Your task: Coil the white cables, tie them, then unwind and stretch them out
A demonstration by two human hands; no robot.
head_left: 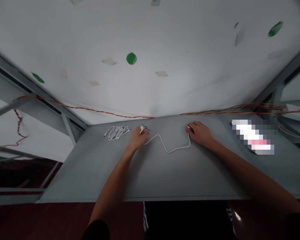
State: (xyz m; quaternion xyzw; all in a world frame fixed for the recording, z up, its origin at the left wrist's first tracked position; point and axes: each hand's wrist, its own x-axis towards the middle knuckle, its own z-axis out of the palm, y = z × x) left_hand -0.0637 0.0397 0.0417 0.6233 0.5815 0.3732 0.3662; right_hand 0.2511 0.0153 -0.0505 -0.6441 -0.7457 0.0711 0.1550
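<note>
So the backdrop's basically a big smooth white panel (150, 33) dotted with green rounded stickers (131, 58) and scraps of pale tape (161, 73). Grey metal frame bars (12, 70) on both sides, flat grey tabletop (165, 176), twisted red-and-yellow wire (102, 111) along the back edge. Dark red floor (125, 220) underneath. Lighting's kinda dim, panel's brightest low in the middle.

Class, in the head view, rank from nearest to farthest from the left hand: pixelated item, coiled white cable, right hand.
1. Coiled white cable: just left of the left hand.
2. Right hand: across to its right.
3. Pixelated item: past the right hand.
</note>
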